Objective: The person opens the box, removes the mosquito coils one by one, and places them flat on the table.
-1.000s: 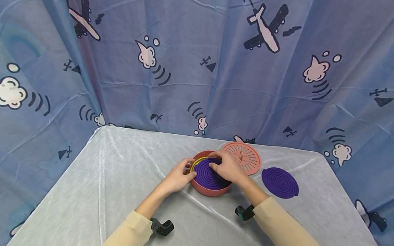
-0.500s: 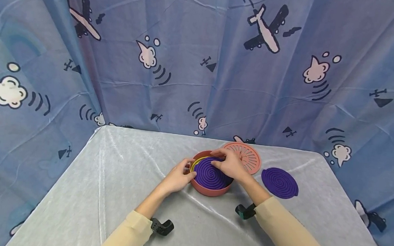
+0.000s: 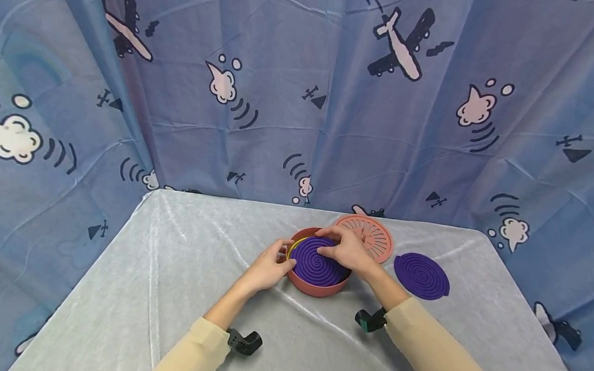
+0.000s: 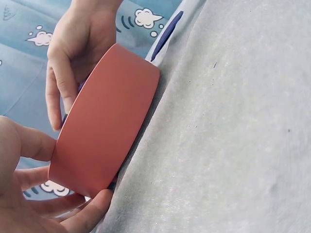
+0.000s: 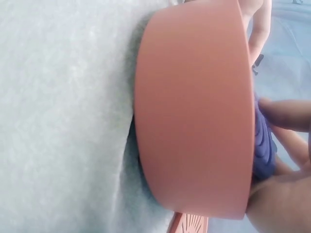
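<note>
A round terracotta-red mosquito coil box (image 3: 316, 291) sits on the cloth in the head view, with a purple spiral mosquito coil (image 3: 314, 267) at its mouth. A yellow ring (image 3: 297, 245) shows along the box's left inner edge. My left hand (image 3: 269, 267) grips the box's left side; in the left wrist view its thumb and fingers are on the red wall (image 4: 109, 116). From the far right, my right hand (image 3: 346, 251) holds the coil, thumb on top and fingers at its far edge. In the right wrist view the thumb touches the purple coil (image 5: 263, 145) beside the rim.
Behind the box to the right lies a slotted coral lid (image 3: 378, 243), partly covered by the right hand. A second purple coil (image 3: 421, 276) lies flat on the pale cloth (image 3: 210, 248) farther right. A patterned blue curtain (image 3: 269, 143) hangs behind the table.
My right hand has shifted slightly to the right over the coil, and more of the coil's right part shows in light. The left hand and the box stay in place.
</note>
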A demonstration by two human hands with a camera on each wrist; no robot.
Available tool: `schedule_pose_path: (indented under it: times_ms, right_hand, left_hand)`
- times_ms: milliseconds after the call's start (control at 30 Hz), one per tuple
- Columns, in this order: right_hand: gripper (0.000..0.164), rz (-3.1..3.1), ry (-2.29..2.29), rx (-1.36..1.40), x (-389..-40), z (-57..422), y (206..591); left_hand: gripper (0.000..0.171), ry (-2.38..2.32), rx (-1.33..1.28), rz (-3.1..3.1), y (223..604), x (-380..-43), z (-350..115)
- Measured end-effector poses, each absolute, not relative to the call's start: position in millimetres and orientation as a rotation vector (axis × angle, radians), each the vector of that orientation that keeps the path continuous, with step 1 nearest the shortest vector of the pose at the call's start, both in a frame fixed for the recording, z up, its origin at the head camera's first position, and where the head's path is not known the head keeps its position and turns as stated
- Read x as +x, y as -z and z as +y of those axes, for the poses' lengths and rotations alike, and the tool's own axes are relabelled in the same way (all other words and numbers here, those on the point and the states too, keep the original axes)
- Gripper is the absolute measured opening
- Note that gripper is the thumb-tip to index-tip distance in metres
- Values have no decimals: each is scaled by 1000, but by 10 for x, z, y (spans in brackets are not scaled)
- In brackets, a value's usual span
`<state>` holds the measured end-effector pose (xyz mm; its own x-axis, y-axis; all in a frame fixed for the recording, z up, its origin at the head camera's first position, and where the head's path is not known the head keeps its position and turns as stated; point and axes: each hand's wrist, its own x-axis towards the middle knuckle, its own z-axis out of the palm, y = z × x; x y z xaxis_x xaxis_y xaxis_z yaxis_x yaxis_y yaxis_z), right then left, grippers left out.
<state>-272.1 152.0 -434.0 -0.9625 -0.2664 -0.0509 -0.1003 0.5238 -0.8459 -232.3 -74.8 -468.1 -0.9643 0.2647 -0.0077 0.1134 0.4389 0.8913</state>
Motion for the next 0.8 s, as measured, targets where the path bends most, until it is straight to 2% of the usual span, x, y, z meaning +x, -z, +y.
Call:
schedule_pose_path:
  times_ms: [367,800]
  right_hand:
    - [37,2571,1474,-335,-2685,1582,4191]
    - [34,2606,1518,-339,-2632,1931,3965]
  left_hand:
    - [47,-1561,352,2542,4673,-2330,-751]
    - [48,-1567,370,2547,4679,-2320,-753]
